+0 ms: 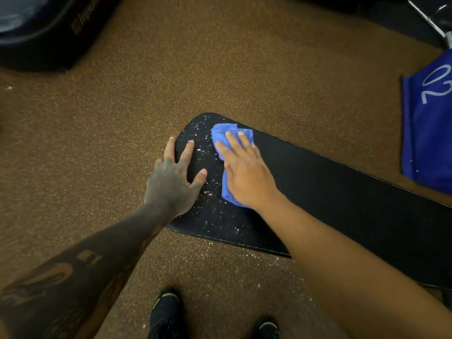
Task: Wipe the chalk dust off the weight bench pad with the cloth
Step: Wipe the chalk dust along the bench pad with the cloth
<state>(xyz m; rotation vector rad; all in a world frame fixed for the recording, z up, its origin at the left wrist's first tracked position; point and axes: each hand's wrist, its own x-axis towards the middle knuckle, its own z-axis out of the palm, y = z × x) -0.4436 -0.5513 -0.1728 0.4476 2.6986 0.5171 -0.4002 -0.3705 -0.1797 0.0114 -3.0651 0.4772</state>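
Note:
A long black bench pad point(330, 192) runs from the centre to the lower right. White chalk dust point(208, 182) speckles its rounded left end; the part to the right looks dark and clean. My right hand point(247, 172) lies flat on a crumpled blue cloth point(226, 192), pressing it onto the pad beside the dusty patch. My left hand point(173, 182) rests open on the pad's left edge, fingers spread, holding nothing.
Speckled brown rubber floor point(220, 57) surrounds the bench, with chalk flecks point(244, 255) under its near edge. A blue plate marked 20 point(430, 123) stands at right. Black gear point(44, 33) sits at top left. My black shoes point(166, 311) are below.

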